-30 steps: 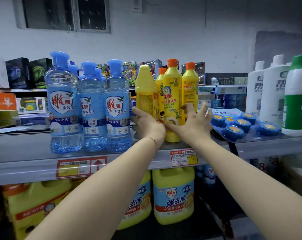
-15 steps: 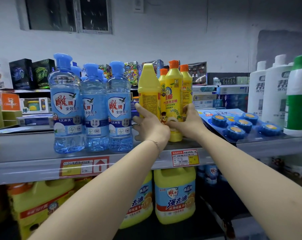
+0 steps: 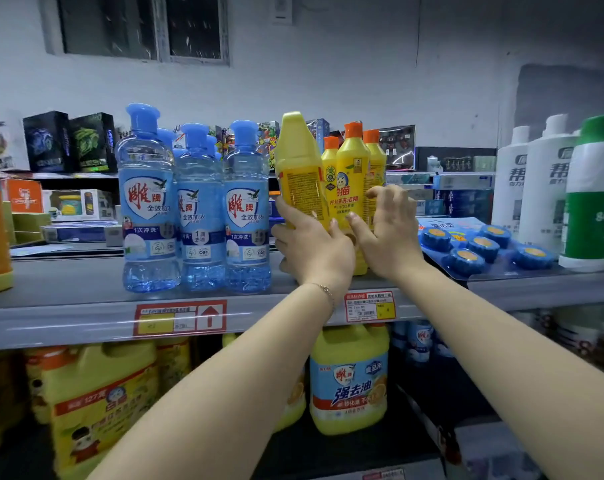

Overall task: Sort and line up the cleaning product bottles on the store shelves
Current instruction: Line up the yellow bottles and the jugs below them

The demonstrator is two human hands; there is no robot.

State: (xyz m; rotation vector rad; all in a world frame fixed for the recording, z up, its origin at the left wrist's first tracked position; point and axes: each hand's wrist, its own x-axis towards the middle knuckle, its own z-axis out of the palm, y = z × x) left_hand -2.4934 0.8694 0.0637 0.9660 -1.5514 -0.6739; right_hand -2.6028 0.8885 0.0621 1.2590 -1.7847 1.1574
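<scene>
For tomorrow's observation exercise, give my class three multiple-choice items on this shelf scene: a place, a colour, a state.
1. The clear blue bottles stand where, relative to the orange-capped bottles? A) left B) right C) one shelf below
2. The cap of the yellow bottle that the left hand grips is: A) orange B) yellow C) blue
3. That bottle is: A) upright B) tilted C) lying flat
Key: 1A, they stand to their left; 2B, cap matches the body; 3B, its top leans left.

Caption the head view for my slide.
Left hand grips a tilted yellow-capped bottle; right hand at the orange-capped dish soap bottles.
</scene>
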